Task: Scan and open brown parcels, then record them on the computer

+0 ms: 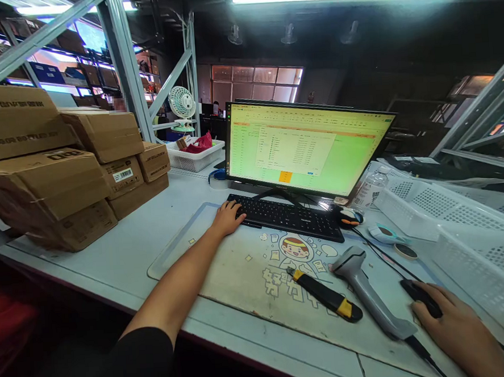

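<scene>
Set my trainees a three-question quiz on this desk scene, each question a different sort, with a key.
1. Which hand is on the keyboard?
2. True or false: the black-and-yellow cutter lies on the patterned mat, to the left of the grey scanner.
3. Fill in the blank: the right hand rests on a black ____.

Key:
1. The left hand.
2. True.
3. Mouse.

Warehouse workspace: stacked cartons (42, 187), steel racking (125, 59), barcode scanner (369, 290), computer monitor (301, 148).
</scene>
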{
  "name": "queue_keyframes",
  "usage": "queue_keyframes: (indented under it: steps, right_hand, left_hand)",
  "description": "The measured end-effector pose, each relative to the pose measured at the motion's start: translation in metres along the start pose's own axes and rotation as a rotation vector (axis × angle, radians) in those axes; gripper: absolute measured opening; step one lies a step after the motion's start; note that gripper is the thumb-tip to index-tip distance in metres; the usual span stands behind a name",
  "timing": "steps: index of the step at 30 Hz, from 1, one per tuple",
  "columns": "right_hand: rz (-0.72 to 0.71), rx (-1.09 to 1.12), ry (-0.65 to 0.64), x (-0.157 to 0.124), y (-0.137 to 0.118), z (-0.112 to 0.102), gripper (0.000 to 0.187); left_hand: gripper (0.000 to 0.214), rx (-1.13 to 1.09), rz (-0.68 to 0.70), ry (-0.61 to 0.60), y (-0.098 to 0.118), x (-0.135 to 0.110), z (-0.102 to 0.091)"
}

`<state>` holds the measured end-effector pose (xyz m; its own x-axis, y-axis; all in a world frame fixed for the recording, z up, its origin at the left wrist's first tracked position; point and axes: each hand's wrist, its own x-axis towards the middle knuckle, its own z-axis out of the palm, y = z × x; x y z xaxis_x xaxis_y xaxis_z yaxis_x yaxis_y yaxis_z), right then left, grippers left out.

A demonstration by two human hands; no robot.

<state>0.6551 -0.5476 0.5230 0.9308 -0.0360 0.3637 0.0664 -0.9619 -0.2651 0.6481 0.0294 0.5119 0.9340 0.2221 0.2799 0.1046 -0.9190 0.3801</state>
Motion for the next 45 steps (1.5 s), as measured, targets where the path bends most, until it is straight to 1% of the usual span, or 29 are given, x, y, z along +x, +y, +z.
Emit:
queue_keyframes:
  steps: [3, 6, 8, 9, 11, 13, 15, 17, 20, 23, 28, 37, 41, 45]
  right_hand:
    - [-0.007, -0.021, -0.003, -0.001, 0.000, 0.002, 0.071]
    - [-0.042, -0.029, 0.001, -0.003, 0.000, 0.004, 0.070]
    - [-0.079, -0.030, 0.009, -0.005, 0.000, 0.005, 0.067]
    - [-0.098, -0.031, 0.017, -0.005, 0.001, 0.007, 0.065]
    - [-0.128, -0.033, 0.038, -0.006, 0.003, 0.010, 0.061]
    - [-0.146, -0.026, 0.067, -0.007, 0.006, 0.013, 0.057]
    - [-0.162, -0.016, 0.099, -0.007, 0.010, 0.017, 0.054]
    - [-0.185, -0.012, 0.126, -0.006, 0.014, 0.021, 0.052]
    - [-0.205, -0.021, 0.136, -0.005, 0.022, 0.025, 0.054]
    - [-0.196, -0.015, 0.139, -0.002, 0.027, 0.029, 0.055]
    - [-0.202, 0.030, 0.118, 0.002, 0.030, 0.030, 0.055]
    - [-0.140, 0.052, 0.100, 0.000, 0.020, 0.021, 0.058]
    - [-0.160, 0.051, 0.117, 0.000, 0.022, 0.023, 0.057]
    - [-0.195, 0.033, 0.139, 0.002, 0.026, 0.028, 0.054]
  left_hand:
    - [0.052, 0.022, 0.016, 0.021, 0.003, -0.001, -0.003]
    - [0.047, 0.060, 0.112, 0.096, 0.019, -0.005, -0.006]
    - [0.046, 0.076, 0.217, 0.128, 0.041, -0.008, -0.003]
    - [0.046, 0.081, 0.274, 0.117, 0.054, -0.009, 0.001]
    - [0.047, 0.085, 0.381, 0.050, 0.082, -0.010, 0.012]
    - [0.049, 0.081, 0.433, -0.016, 0.109, -0.007, 0.026]
    - [0.051, 0.075, 0.419, -0.040, 0.134, 0.000, 0.039]
    - [0.055, 0.076, 0.366, -0.038, 0.153, 0.009, 0.049]
    - [0.068, 0.085, 0.290, -0.046, 0.172, 0.020, 0.058]
    - [0.076, 0.088, 0.261, -0.036, 0.179, 0.024, 0.062]
    - [0.077, 0.083, 0.270, 0.009, 0.175, 0.021, 0.062]
    - [0.082, 0.080, 0.249, -0.053, 0.174, 0.022, 0.065]
    - [0.084, 0.073, 0.247, -0.063, 0.174, 0.023, 0.065]
    - [0.081, 0.081, 0.224, -0.064, 0.175, 0.021, 0.062]
